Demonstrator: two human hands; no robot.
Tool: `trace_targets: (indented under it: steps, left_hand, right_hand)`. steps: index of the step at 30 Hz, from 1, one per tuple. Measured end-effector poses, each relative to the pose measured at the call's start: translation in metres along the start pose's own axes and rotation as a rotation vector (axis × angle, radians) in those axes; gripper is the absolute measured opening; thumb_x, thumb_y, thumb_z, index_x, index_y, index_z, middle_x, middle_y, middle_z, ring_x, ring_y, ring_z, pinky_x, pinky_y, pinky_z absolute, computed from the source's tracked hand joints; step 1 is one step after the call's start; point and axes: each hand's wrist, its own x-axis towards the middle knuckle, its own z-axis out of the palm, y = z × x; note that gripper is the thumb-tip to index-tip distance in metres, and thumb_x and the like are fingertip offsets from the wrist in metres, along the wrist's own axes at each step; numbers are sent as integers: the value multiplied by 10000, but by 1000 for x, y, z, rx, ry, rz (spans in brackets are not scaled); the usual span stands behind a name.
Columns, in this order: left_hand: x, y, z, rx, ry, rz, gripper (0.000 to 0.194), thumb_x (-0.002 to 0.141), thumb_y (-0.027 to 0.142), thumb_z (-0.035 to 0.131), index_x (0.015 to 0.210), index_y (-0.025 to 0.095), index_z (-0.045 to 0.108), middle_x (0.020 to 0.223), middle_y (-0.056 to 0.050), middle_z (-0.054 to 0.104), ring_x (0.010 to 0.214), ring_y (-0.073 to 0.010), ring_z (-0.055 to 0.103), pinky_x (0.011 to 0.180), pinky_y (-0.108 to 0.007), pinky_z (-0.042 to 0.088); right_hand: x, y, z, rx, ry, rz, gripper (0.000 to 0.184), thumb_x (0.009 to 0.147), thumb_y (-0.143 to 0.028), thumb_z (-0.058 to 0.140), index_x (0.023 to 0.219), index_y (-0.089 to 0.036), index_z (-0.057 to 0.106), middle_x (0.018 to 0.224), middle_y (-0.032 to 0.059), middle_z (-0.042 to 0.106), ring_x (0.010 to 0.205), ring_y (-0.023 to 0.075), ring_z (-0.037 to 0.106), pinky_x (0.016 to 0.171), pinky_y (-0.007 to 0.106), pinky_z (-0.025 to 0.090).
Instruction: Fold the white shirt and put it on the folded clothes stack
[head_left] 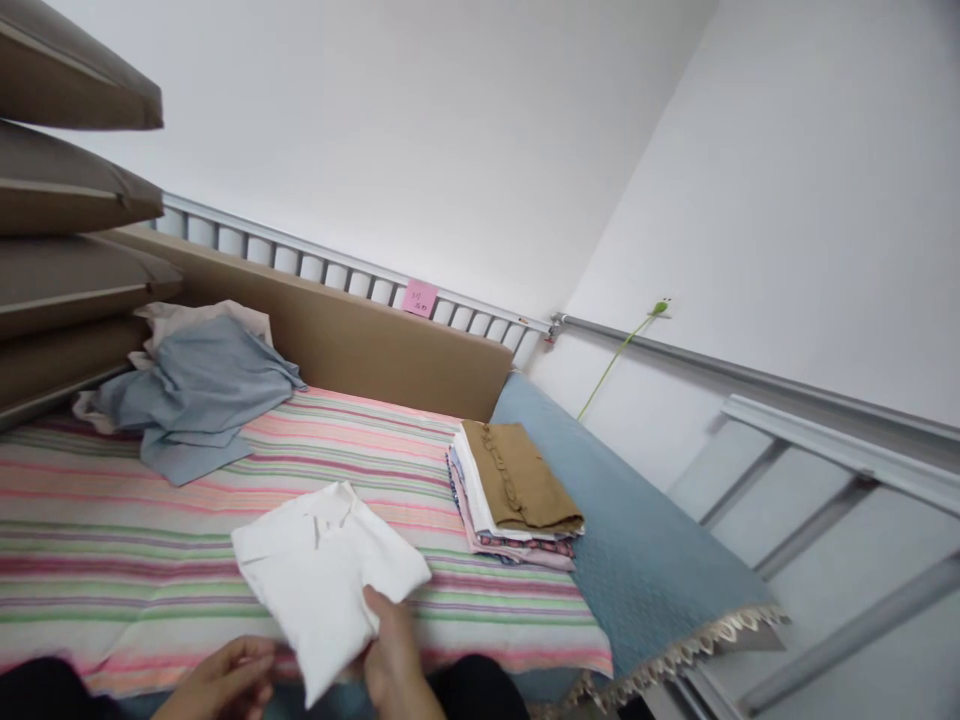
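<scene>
A folded white shirt lies at the front edge of the bed, its collar part pointing away from me. My right hand grips its lower right side, thumb on top and the other fingers hidden underneath. To the left of the shirt's lower edge is my left hand, fingers loosely bent and slightly apart, with nothing visible in them. A neat stack of folded clothes stands to the right, with a brown garment on top. Crumpled blue-grey clothing rests at the back left over a pale garment.
Striped cloth covers the bed, with a blue fringed cover to its right. Brown cushions are piled at the left. A brown board and metal railing run along the back; another railing stands right.
</scene>
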Motion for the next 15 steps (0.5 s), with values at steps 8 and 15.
trace_targets:
  steps: [8,15]
  left_hand:
    - [54,42,-72,721,295,609,437,684,563,551,937,208,586,867,-56,698,830,-238,655,738,-331,519]
    - [80,43,-69,1422,447,843,446,834,419,399,1115,149,615,1207,-117,595,1115,-270,527,946,-434,385]
  right_hand:
    - [-72,-136,-15,-55,-39,73,539,556,-328,760,1025,-109,611,954,112,707,914,271,641,787,369,497]
    - [-93,-235,-18,-163,168,70,523,586,-282,754,1049,-82,614,855,125,717,813,278,671,757,386,532]
